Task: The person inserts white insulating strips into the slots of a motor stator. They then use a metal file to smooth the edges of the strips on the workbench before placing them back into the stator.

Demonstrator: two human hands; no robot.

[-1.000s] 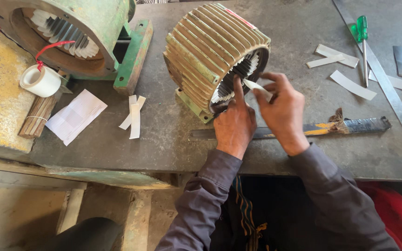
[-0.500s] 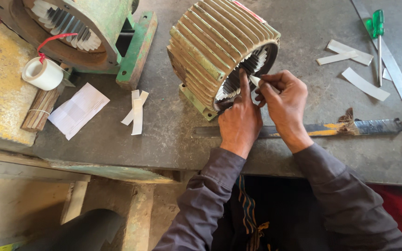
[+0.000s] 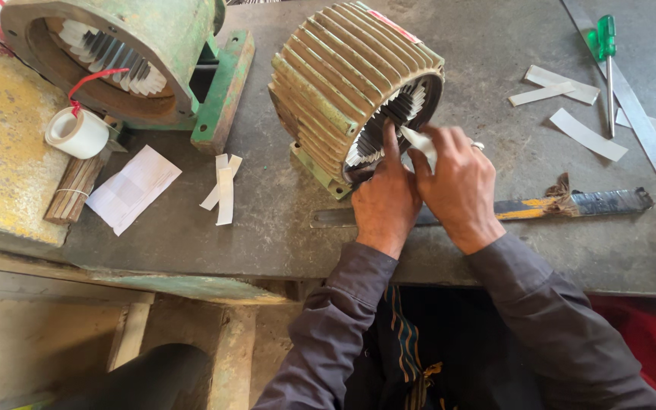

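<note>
At bench centre: ribbed green motor shell, toothed bore. Right hand pinches white paper strip; left hand presses its rim, fingers curled.

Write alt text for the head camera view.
Both hands, left hand and right hand, press a white paper strip into the open end of a ribbed motor housing lying on a grey workbench.

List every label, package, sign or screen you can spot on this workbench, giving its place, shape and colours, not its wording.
Label: narrow red-and-white strip stuck along the top of the ribbed motor housing near the bench's middle, which both hands work at.
Packages, signs, screens: none. The white paper strips at the right and the folded white sheet at the left look blank.
</note>
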